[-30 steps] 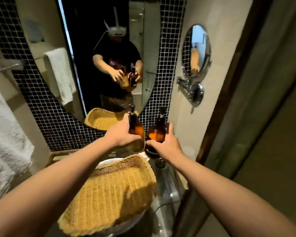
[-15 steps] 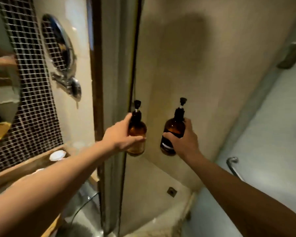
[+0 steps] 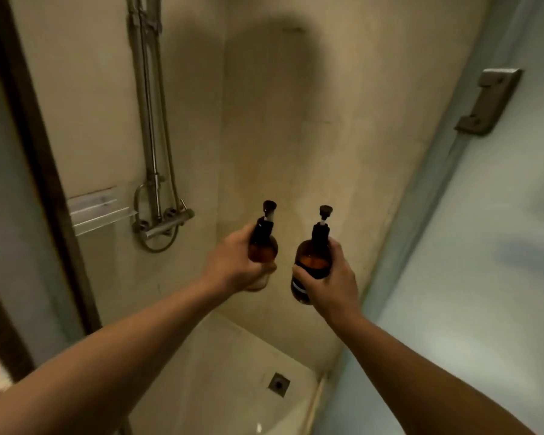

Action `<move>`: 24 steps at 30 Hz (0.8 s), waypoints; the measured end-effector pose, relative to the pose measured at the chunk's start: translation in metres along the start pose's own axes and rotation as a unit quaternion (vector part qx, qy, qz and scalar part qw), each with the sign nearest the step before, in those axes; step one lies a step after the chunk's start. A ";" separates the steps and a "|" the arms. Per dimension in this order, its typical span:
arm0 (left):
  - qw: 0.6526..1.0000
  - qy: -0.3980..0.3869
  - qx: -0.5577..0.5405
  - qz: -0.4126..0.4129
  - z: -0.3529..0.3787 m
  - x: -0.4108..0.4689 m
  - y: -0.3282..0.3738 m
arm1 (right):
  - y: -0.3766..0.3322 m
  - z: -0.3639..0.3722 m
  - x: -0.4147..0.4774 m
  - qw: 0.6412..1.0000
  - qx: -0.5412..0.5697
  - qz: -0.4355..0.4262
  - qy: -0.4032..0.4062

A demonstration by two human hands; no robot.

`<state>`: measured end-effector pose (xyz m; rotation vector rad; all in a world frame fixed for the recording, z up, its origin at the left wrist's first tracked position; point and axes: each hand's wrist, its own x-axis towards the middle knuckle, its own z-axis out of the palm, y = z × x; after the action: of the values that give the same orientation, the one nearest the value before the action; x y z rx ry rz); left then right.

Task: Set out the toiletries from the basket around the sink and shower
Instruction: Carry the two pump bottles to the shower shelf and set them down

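Beige shower stall (image 3: 296, 136), clear wall shelf (image 3: 99, 211) beside mixer valve (image 3: 164, 226), floor drain (image 3: 278, 384) below. Left hand (image 3: 233, 265) wrapping fingers round left amber pump bottle (image 3: 263, 251); right hand (image 3: 333, 281) closing round right amber pump bottle (image 3: 313, 262). Both being held in mid-air, just beside each other, apart. Long axes near upright, pump heads pointing up, tilting slightly away. Step: carrying into shower. Next, likely: setting upright on shelf, bases level.

Clear wall shelf (image 3: 99, 211) sitting left of the shower mixer (image 3: 162, 226). Shower floor (image 3: 233, 365) showing just a square drain (image 3: 278, 384).
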<state>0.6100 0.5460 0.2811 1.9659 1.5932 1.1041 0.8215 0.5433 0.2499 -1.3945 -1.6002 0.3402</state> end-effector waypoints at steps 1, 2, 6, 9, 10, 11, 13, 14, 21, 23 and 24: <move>1.000 0.019 0.014 -0.011 0.006 0.015 -0.006 | 0.008 0.005 0.016 1.000 -0.011 -0.008 -0.005; 0.999 0.036 0.034 -0.022 0.012 0.030 -0.013 | 0.016 0.012 0.034 1.000 -0.021 -0.017 -0.012; 0.987 0.071 0.135 -0.056 0.027 0.075 -0.048 | 0.040 0.050 0.096 0.996 -0.061 -0.045 -0.041; 0.977 0.081 0.189 -0.056 0.034 0.106 -0.082 | 0.049 0.084 0.134 0.995 -0.058 -0.068 -0.049; 0.974 0.088 0.203 -0.056 0.034 0.118 -0.094 | 0.051 0.096 0.146 0.994 -0.055 -0.078 -0.050; 0.970 0.094 0.215 -0.062 0.033 0.130 -0.106 | 0.052 0.108 0.158 0.993 -0.056 -0.089 -0.051; 0.963 0.108 0.232 -0.081 0.030 0.154 -0.128 | 0.052 0.132 0.180 0.991 -0.063 -0.109 -0.055; 0.960 0.116 0.238 -0.086 0.030 0.165 -0.138 | 0.051 0.144 0.190 0.990 -0.060 -0.116 -0.059; 0.940 0.171 0.270 -0.116 0.010 0.239 -0.199 | 0.040 0.248 0.271 0.984 0.021 -0.137 -0.109; 0.934 0.185 0.276 -0.129 0.001 0.261 -0.222 | 0.033 0.282 0.297 0.978 0.037 -0.160 -0.127; 0.931 0.195 0.277 -0.132 -0.005 0.272 -0.233 | 0.030 0.300 0.311 0.975 0.046 -0.173 -0.135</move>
<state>0.4697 0.8684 0.2095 1.8248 2.5309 1.0558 0.6374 0.9349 0.2201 -1.0052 -1.9868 0.3996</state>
